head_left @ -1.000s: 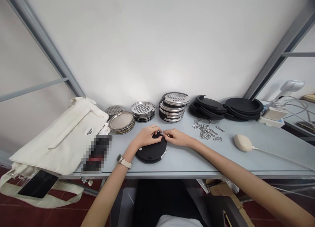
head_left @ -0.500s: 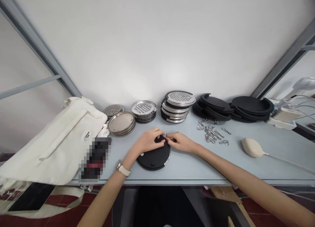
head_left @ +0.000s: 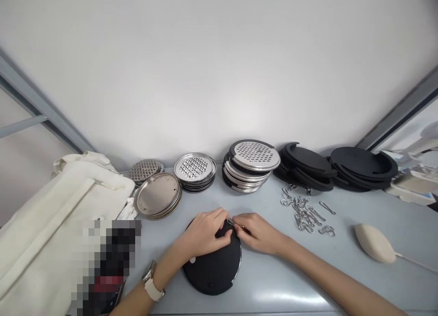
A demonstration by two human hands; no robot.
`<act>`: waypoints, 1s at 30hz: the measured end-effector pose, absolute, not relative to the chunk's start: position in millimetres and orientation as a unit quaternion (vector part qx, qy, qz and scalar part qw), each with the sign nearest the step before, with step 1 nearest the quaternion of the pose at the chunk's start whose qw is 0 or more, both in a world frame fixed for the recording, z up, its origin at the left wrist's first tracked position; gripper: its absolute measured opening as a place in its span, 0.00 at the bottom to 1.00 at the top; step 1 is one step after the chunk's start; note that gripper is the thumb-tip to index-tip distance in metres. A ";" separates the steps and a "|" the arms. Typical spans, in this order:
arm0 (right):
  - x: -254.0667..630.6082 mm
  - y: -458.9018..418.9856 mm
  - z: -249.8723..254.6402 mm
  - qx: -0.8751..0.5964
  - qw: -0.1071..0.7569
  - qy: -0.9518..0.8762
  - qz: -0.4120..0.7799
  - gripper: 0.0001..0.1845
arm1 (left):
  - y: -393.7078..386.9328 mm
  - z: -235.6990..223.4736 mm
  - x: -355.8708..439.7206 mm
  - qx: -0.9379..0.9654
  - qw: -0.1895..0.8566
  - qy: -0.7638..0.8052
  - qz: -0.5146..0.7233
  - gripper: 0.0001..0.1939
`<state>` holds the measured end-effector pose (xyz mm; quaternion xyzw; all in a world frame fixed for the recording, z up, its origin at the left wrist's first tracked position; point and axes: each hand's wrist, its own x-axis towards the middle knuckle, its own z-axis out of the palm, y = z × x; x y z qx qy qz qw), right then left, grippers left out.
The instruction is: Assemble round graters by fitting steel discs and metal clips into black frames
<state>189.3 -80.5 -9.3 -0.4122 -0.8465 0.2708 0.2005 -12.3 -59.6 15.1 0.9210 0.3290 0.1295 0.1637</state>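
A black round disc (head_left: 214,270) with a thin shiny metal rim on its right side lies flat on the table in front of me. My left hand (head_left: 208,234) rests across its upper part, fingers curled at the far edge and thumb pressed on the top. At that same edge my right hand (head_left: 256,231) pinches a small metal wire clip (head_left: 230,222), which the left fingertips also touch. Most of the clip is hidden by fingers. To the right lies a pile of metal wire clips (head_left: 304,213).
Behind the disc stand a stack of plain metal discs (head_left: 157,195), grater discs (head_left: 195,167), rimmed grater discs (head_left: 255,156) and black round holders (head_left: 304,163), with more black holders (head_left: 359,163) beyond. A cream bag (head_left: 61,215) lies left; a beige corded device (head_left: 374,243) lies right.
My view has moved closer and tilted up, so everything appears larger and lower. Both hands stay at the disc's far edge with the clip.
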 end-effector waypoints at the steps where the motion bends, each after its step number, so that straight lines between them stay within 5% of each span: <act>1: 189.4 -80.9 -8.9 -0.413 0.199 -0.846 0.271 0.12 | -59.5 14.9 -12.6 0.922 0.162 0.329 0.127 0.05; 12: 191.7 -86.4 -13.6 -0.414 0.194 -0.860 0.229 0.13 | -62.1 14.2 -11.7 0.924 0.146 0.329 0.129 0.03; 30: 191.6 -92.2 -11.4 -0.426 0.196 -0.860 0.202 0.13 | -69.1 16.0 -12.0 0.923 0.157 0.299 0.182 0.14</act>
